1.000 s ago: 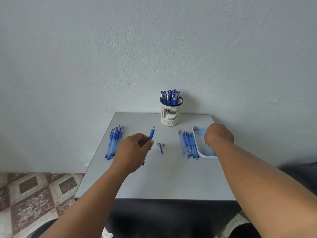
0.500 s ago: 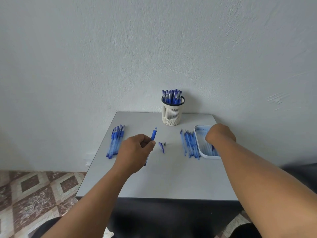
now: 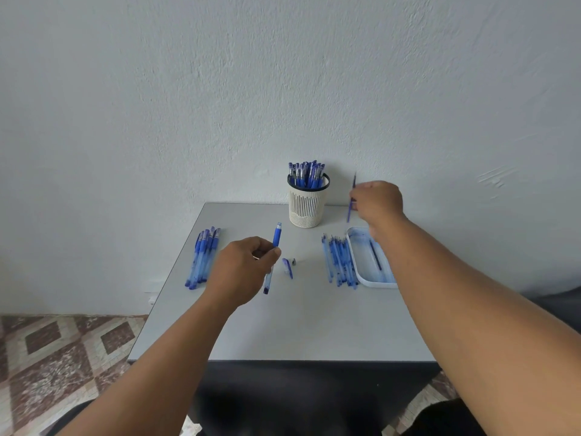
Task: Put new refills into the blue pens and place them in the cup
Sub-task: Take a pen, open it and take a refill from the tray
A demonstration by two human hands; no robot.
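Note:
My left hand (image 3: 243,266) grips a blue pen barrel (image 3: 276,236) over the table's middle, its grip end pointing away from me. My right hand (image 3: 379,201) is raised right of the cup and pinches a thin blue refill (image 3: 351,202), held nearly upright. The white slotted cup (image 3: 306,204) stands at the back centre, packed with several blue pens. A blue pen cap (image 3: 288,267) and a small tip piece (image 3: 294,261) lie just right of my left hand.
Several blue pens (image 3: 203,256) lie in a row at the table's left. Several refills (image 3: 339,262) lie beside a white tray (image 3: 364,278) on the right; one dark refill lies in the tray. The grey table (image 3: 298,325) ends at a patterned tile floor on the left.
My right hand has lifted out of the tray with a refill and risen toward the wall beside the cup. The left hand has kept hold of the pen barrel, almost still.

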